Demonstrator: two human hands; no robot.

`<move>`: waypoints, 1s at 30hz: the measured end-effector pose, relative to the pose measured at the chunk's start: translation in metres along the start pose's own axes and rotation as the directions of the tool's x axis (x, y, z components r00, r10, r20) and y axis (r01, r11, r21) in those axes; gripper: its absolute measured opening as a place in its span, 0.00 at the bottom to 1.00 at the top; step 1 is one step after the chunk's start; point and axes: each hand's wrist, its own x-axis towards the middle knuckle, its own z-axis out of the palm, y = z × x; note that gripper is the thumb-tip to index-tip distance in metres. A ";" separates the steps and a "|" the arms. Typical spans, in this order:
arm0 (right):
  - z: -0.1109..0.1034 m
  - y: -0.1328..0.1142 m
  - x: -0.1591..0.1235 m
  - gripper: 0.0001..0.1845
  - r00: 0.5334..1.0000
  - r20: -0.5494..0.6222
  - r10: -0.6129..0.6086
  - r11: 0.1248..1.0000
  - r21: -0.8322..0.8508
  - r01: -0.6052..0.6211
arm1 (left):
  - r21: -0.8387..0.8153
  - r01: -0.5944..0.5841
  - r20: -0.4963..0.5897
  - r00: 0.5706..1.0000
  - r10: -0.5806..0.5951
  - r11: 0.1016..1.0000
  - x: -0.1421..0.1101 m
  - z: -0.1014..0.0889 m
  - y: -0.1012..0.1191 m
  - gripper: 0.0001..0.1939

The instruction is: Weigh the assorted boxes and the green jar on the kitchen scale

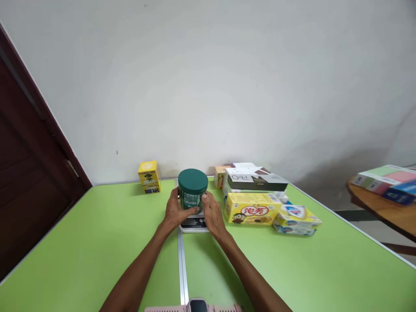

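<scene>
A dark green round tub (193, 189) with a green lid stands on a small white scale (194, 224) at the middle of the green table (97, 242). My left hand (174, 211) is wrapped round the tub's left side. My right hand (212, 212) grips its right side, thumb against the label. Both hands rest partly over the scale, whose dark display strip shows between my wrists.
A yellow box (149, 177) stands at the back left. To the right lie a yellow snack box (251, 209), a grey and white carton (255, 180), a small orange box (220, 175) and a blue-white pack (296, 219). A wooden table with coloured boxes (388, 180) stands far right. A pink band (195, 307) lies at the near edge.
</scene>
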 end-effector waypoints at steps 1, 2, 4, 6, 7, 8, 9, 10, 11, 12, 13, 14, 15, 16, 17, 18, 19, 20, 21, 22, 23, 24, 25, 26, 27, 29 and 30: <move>0.005 0.003 0.004 0.31 1.000 0.014 0.004 1.000 -0.011 -0.004 | -0.001 0.012 0.002 1.000 -0.012 1.000 0.004 -0.001 -0.006 0.38; 0.009 0.007 0.007 0.31 1.000 0.026 0.014 1.000 -0.025 -0.014 | -0.004 0.023 0.008 1.000 -0.023 1.000 0.008 -0.002 -0.012 0.38; 0.013 0.013 0.012 0.32 0.998 0.039 0.041 0.998 -0.053 -0.039 | -0.007 0.040 0.019 0.999 -0.040 0.999 0.013 -0.001 -0.021 0.38; 0.014 0.016 0.015 0.32 0.998 0.040 0.051 0.997 -0.067 -0.049 | -0.002 0.044 0.024 0.999 -0.044 0.999 0.017 0.002 -0.025 0.37; 0.014 0.017 0.016 0.32 0.998 0.038 0.052 0.996 -0.069 -0.049 | -0.001 0.044 0.027 0.999 -0.044 0.999 0.018 0.003 -0.026 0.38; 0.014 0.018 0.016 0.33 0.998 0.038 0.053 0.996 -0.068 -0.050 | -0.003 0.043 0.031 0.999 -0.043 0.999 0.019 0.004 -0.027 0.38; 0.014 0.018 0.016 0.33 0.998 0.037 0.056 0.997 -0.063 -0.054 | -0.010 0.043 0.038 0.998 -0.043 0.999 0.019 0.004 -0.026 0.39; 0.014 0.018 0.015 0.35 0.998 0.030 0.064 0.996 -0.057 -0.062 | -0.019 0.044 0.046 0.998 -0.043 0.999 0.018 0.004 -0.026 0.41; 0.014 0.018 0.013 0.37 0.997 0.012 0.076 0.996 -0.052 -0.076 | -0.032 0.048 0.055 0.997 -0.046 0.998 0.017 0.003 -0.026 0.44; 0.012 0.019 0.009 0.40 0.996 -0.017 0.093 0.994 -0.050 -0.094 | -0.048 0.056 0.064 0.997 -0.053 0.997 0.013 0.001 -0.027 0.48; 0.011 0.020 0.004 0.42 0.992 -0.053 0.112 0.992 -0.049 -0.114 | -0.067 0.071 0.067 0.996 -0.066 0.995 0.009 -0.002 -0.029 0.52; 0.008 0.022 -0.004 0.45 0.987 -0.091 0.130 0.990 -0.049 -0.135 | -0.089 0.094 0.064 0.994 -0.088 0.992 0.003 -0.006 -0.032 0.54; 0.005 0.024 -0.013 0.46 0.982 -0.119 0.147 0.987 -0.051 -0.154 | -0.113 0.124 0.054 0.991 -0.119 0.986 -0.004 -0.011 -0.036 0.54; 0.000 0.027 -0.023 0.47 0.978 -0.132 0.161 0.984 -0.052 -0.169 | -0.138 0.160 0.038 0.987 -0.156 0.977 -0.012 -0.016 -0.042 0.52; -0.005 0.030 -0.034 0.48 0.975 -0.133 0.175 0.982 -0.052 -0.184 | -0.161 0.196 0.013 0.980 -0.197 0.967 -0.021 -0.021 -0.049 0.47; -0.011 0.033 -0.044 0.48 0.973 -0.129 0.192 0.978 -0.052 -0.200 | -0.179 0.228 -0.016 0.972 -0.235 0.957 -0.028 -0.027 -0.056 0.43; -0.017 0.035 -0.054 0.47 0.970 -0.124 0.211 0.974 -0.052 -0.219 | -0.193 0.252 -0.051 0.963 -0.266 0.948 -0.036 -0.031 -0.062 0.39; -0.024 0.037 -0.063 0.45 0.966 -0.120 0.229 0.970 -0.050 -0.237 | -0.200 0.267 -0.086 0.954 -0.288 0.943 -0.042 -0.035 -0.068 0.36; -0.030 0.037 -0.070 0.43 0.963 -0.119 0.242 0.968 -0.044 -0.249 | -0.202 0.273 -0.117 0.947 -0.300 0.941 -0.047 -0.038 -0.073 0.34; -0.036 0.037 -0.075 0.40 0.962 -0.120 0.247 0.967 -0.036 -0.253 | -0.200 0.271 -0.137 0.944 -0.300 0.942 -0.050 -0.040 -0.076 0.32; -0.041 0.035 -0.079 0.37 0.963 -0.119 0.242 0.969 -0.024 -0.246 | -0.193 0.264 -0.144 0.945 -0.293 0.945 -0.053 -0.041 -0.077 0.31; -0.045 0.033 -0.080 0.34 0.966 -0.116 0.230 0.972 -0.013 -0.233 | -0.183 0.254 -0.141 0.949 -0.281 0.950 -0.054 -0.042 -0.077 0.30; -0.048 0.030 -0.081 0.32 0.970 -0.112 0.216 0.976 -0.006 -0.218 | -0.168 0.244 -0.133 0.954 -0.267 0.955 -0.054 -0.042 -0.075 0.29; -0.050 0.026 -0.081 0.30 0.973 -0.110 0.205 0.978 -0.004 -0.206 | -0.151 0.235 -0.124 0.959 -0.254 0.960 -0.055 -0.041 -0.073 0.29; -0.051 0.023 -0.080 0.29 0.974 -0.108 0.198 0.980 -0.008 -0.200 | -0.134 0.228 -0.118 0.963 -0.243 0.965 -0.055 -0.041 -0.071 0.28; -0.051 0.019 -0.079 0.28 0.975 -0.112 0.192 0.980 -0.024 -0.195 | -0.109 0.219 -0.110 0.967 -0.231 0.970 -0.055 -0.040 -0.068 0.28; -0.051 0.019 -0.079 0.28 0.975 -0.115 0.188 0.981 -0.033 -0.193 | -0.103 0.216 -0.105 0.968 -0.227 0.971 -0.056 -0.040 -0.067 0.27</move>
